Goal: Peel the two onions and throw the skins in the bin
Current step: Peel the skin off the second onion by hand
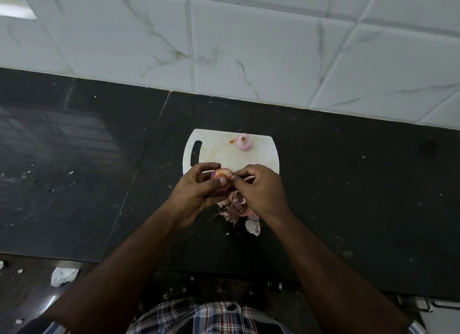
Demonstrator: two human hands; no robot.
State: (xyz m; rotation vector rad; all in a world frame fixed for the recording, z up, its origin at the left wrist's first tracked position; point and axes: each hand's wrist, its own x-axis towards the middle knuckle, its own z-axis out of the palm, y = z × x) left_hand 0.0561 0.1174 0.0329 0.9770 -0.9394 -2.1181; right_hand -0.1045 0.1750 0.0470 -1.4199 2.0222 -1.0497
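The onion in hand, partly peeled, sits just below the centre of the frame, over the near edge of the white cutting board. Going from left: a crumpled white scrap lies at lower left. The left hand is closed around this onion. The right hand pinches its skin at the top with narrow fingertips. Below the hands lies a pile of skins on the dark counter. The second onion, already peeled, rests on the far part of the board.

peeled onion on cutting board, far edge | skins before board
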